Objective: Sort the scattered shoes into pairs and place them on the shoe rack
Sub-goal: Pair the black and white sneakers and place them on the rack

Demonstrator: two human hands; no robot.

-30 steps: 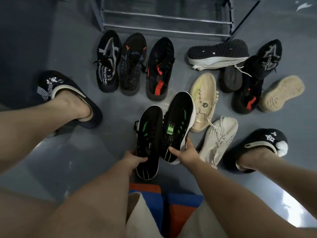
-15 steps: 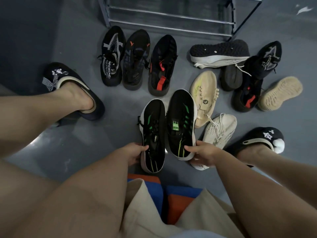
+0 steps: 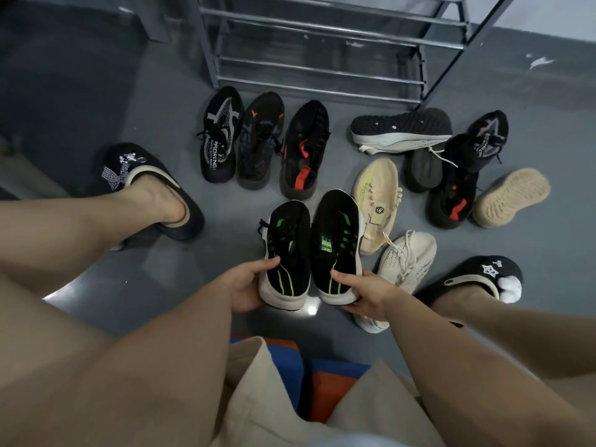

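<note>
Shoes with green stripes, now lifted side by side as a matched pair, my left hand (image 3: 245,290) gripping left shoe (image 3: 285,253), right hand (image 3: 362,293) gripping right shoe (image 3: 335,243), heels toward me, rack (image 3: 319,53) ahead still empty, so next they go there.

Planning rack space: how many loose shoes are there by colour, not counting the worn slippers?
Black and green shoes: 2
Black and red shoes: 2
Black and grey shoes: 2
Black and orange shoe: 1
Dark shoe, sole up: 1
Tan shoes: 2
Cream shoes: 2
Total: 12
</note>
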